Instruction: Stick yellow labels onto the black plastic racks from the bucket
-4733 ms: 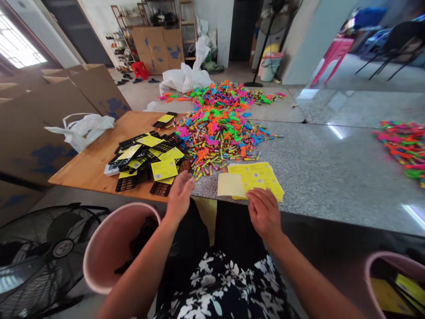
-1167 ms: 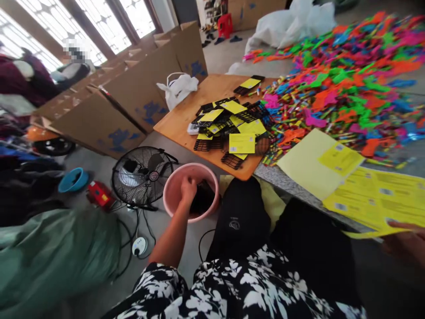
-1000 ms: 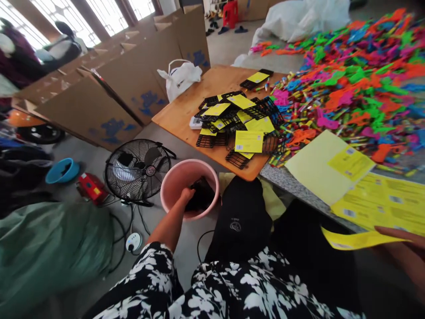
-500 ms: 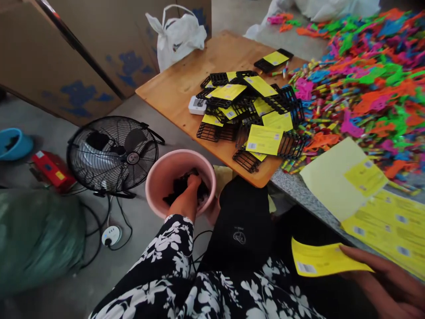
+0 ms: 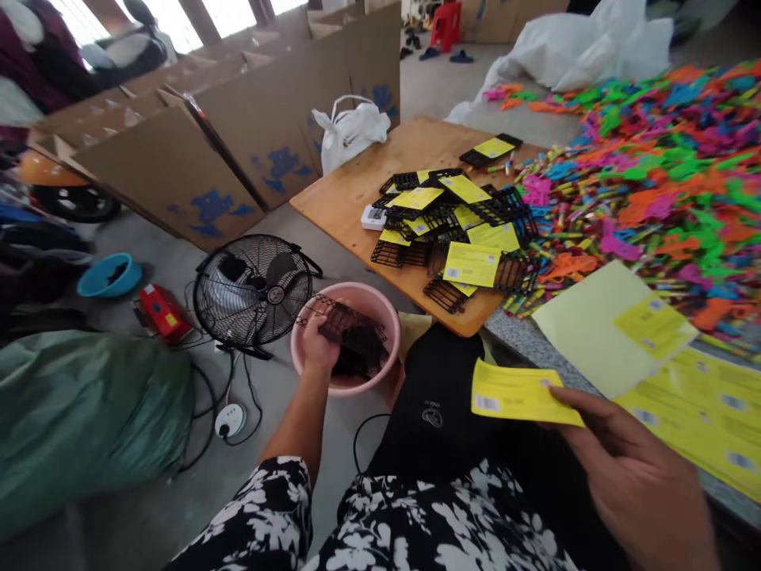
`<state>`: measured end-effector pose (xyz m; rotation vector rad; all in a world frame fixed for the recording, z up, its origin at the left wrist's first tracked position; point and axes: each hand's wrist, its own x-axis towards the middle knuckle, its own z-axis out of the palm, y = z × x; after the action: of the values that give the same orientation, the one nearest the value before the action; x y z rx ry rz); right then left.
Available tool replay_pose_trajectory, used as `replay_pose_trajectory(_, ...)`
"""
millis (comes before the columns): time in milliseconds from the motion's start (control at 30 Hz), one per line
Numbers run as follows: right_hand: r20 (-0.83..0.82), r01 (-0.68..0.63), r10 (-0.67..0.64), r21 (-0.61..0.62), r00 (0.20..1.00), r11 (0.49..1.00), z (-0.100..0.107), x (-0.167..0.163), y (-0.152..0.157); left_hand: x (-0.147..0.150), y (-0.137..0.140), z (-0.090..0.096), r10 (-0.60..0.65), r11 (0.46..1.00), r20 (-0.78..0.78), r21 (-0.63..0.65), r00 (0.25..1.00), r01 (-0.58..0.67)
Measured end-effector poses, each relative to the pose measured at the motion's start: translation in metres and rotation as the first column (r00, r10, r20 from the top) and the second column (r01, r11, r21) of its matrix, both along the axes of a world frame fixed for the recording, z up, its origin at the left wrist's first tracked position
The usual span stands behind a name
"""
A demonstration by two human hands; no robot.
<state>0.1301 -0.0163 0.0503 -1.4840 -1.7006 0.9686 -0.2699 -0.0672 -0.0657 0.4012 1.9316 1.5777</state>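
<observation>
My left hand (image 5: 321, 342) is closed on a black plastic grid rack (image 5: 350, 327), lifted to the mouth of a pink bucket (image 5: 389, 357). More dark pieces lie lower in the bucket, partly hidden by the rack. My right hand (image 5: 636, 460) pinches a yellow printed label (image 5: 517, 394) with a barcode by its right end, above my lap. On the wooden board (image 5: 333, 190) sits a heap of similar black racks (image 5: 445, 297), many with yellow labels on them. A sheet of yellow labels (image 5: 707, 412) and a pale backing sheet (image 5: 594, 317) lie to the right.
A black floor fan (image 5: 253, 293) stands left of the bucket, near a power strip (image 5: 231, 420) and cables. Bright plastic toys (image 5: 666, 182) are piled at the right. Behind are cardboard boxes (image 5: 226, 103) and a white bag (image 5: 350, 131); a green sack (image 5: 89, 428) lies at left.
My left hand has come up from inside the bucket with a black grid rack. My right hand has moved left and up with the yellow label. The view has tilted up.
</observation>
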Motion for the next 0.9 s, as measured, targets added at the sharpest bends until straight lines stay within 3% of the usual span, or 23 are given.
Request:
replay_pose_trajectory(100, -0.168, 0.033, -0.017, 0.094, 0.986, 0.995, 0.007, -0.022, -0.006, 0.052, 0.009, 0.040, -0.172, 0.967, 0.294, 0.232, 0.940, 0.104)
replay_pose_trajectory(200, -0.270, 0.081, -0.018, 0.222, 0.963, 0.972, 0.009, -0.038, -0.009, 0.112, 0.025, 0.065, -0.351, 0.923, 0.538, 0.336, 0.766, 0.187)
replay_pose_trajectory(300, -0.211, 0.119, -0.032, 0.413, 0.977, 0.903, 0.004, -0.039, -0.009, 0.165, 0.041, 0.075, -0.415, 0.903, 0.679, 0.389, 0.606, 0.183)
replay_pose_trajectory(433, -0.045, 0.098, -0.090, 0.631, 0.995, 0.770, -0.003, -0.031, -0.007, 0.212, 0.056, 0.076, -0.474, 0.875, 0.749, 0.458, 0.463, 0.156)
replay_pose_trajectory(633, 0.059, 0.018, -0.095, 0.751, 0.994, 0.660, -0.005, -0.028, -0.006, 0.237, 0.068, 0.076, -0.567, 0.817, 0.715, 0.551, 0.410, 0.169)
replay_pose_trajectory(900, 0.042, 0.036, -0.097, 0.734, 0.994, 0.679, -0.012, -0.033, -0.005, 0.247, 0.072, 0.080, -0.583, 0.798, 0.697, 0.588, 0.417, 0.133)
